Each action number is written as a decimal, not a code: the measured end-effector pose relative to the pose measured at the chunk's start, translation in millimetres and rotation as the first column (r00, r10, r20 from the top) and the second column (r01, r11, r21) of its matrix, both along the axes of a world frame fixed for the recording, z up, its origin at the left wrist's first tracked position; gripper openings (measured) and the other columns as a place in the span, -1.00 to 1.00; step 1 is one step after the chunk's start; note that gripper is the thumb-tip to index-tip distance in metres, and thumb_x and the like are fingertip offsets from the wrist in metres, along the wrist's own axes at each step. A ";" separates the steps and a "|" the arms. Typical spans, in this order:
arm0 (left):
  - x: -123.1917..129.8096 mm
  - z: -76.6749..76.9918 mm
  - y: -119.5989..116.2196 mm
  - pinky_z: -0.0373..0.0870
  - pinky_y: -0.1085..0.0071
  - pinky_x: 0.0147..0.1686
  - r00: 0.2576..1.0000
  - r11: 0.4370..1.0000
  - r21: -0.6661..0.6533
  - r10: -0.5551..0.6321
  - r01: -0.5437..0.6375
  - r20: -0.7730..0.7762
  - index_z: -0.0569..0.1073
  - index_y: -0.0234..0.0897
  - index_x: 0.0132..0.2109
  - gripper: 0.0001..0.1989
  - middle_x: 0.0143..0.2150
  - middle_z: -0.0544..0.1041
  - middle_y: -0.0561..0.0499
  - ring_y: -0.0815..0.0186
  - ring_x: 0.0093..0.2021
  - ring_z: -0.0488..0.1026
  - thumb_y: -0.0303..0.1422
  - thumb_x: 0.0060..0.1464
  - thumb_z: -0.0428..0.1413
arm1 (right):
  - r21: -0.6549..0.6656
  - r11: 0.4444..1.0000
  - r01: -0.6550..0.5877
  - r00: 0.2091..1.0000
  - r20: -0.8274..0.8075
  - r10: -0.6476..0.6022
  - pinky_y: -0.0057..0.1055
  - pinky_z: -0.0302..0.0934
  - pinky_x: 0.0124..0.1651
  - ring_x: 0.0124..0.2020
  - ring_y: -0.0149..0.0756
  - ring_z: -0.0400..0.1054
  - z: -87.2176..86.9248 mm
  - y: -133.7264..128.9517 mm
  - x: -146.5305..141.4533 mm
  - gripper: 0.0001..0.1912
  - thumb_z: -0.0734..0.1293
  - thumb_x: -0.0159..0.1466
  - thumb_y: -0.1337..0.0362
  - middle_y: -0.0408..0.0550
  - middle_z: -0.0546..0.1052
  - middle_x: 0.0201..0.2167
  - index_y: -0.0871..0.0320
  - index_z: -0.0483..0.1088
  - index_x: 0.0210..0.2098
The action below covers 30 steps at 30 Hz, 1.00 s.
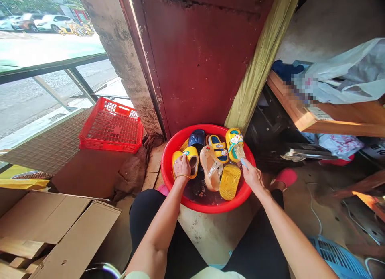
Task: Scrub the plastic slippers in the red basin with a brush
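Inside the red basin [207, 208], several shoes lie in dark water. My left hand [182, 166] is closed on a yellow clog [193, 157] at the basin's left side. A scrubbing brush [240, 151] with a light blue handle is gripped in my right hand [252, 176]. Its bristles are over a yellow slipper [234, 135] that leans on the basin's right rim; whether they touch is unclear. Between my hands are a beige sandal [209, 166], a yellow and blue slipper [219, 148] and an upturned yellow sole [230, 182]. A navy slipper [197, 138] lies behind.
A red plastic crate [112, 128] sits to the left, above cardboard boxes [72, 231]. The dark red door [204, 62] rises directly behind the basin, beside a yellow-green curtain [261, 62]. On the right are a wooden table [339, 118] and a blue fan [337, 255].
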<state>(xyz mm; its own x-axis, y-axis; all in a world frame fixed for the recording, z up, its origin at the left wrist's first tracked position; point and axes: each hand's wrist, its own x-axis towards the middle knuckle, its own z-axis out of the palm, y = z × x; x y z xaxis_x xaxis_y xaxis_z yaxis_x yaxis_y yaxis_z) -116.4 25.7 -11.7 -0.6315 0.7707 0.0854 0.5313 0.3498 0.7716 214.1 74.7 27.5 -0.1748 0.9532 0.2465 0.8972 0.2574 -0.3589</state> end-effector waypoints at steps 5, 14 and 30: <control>10.3 10.3 -0.5 0.10 -0.02 0.34 0.991 0.978 0.186 -0.115 0.099 0.075 0.56 -0.17 0.01 -0.73 0.24 0.45 -0.23 -0.06 0.34 0.26 -0.41 0.21 0.06 | -0.009 0.993 -0.118 0.986 -0.117 0.116 -0.27 0.36 0.11 0.09 -0.11 0.49 44.7 -10.0 -6.3 -0.49 0.16 0.39 0.16 0.03 0.57 0.13 0.05 0.40 0.27; 54.2 23.0 13.4 0.50 0.27 0.06 0.208 0.925 0.368 -0.342 -0.098 0.916 0.52 -0.22 0.12 -0.56 0.06 0.61 -0.14 0.15 0.07 0.56 -0.07 0.22 0.16 | -0.254 0.851 -0.460 0.816 -0.499 0.292 -0.41 0.44 -0.30 -0.41 -0.31 0.51 31.0 -53.3 -85.6 -0.48 0.17 0.39 0.09 -0.03 0.67 -0.26 0.18 0.46 0.21; 66.5 8.3 12.4 0.57 0.24 -0.12 0.027 0.984 0.171 -0.169 -0.055 0.985 0.52 -0.38 0.09 -0.43 -0.17 0.65 -0.22 0.11 -0.20 0.64 0.04 0.22 0.09 | -0.358 0.859 -0.367 0.929 -0.088 0.360 -0.45 0.31 -0.10 -0.11 -0.25 0.54 44.6 -56.4 -113.7 -0.65 0.18 0.41 0.25 -0.15 0.67 -0.14 -0.08 0.53 0.05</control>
<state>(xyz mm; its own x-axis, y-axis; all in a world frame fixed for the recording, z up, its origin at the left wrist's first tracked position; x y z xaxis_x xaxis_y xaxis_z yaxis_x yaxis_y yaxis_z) -49.9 38.1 -3.4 -0.1444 0.8602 -0.4891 -0.7751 0.2089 0.5963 100.4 18.3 72.1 -0.5251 0.8454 -0.0972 0.7582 0.4129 -0.5047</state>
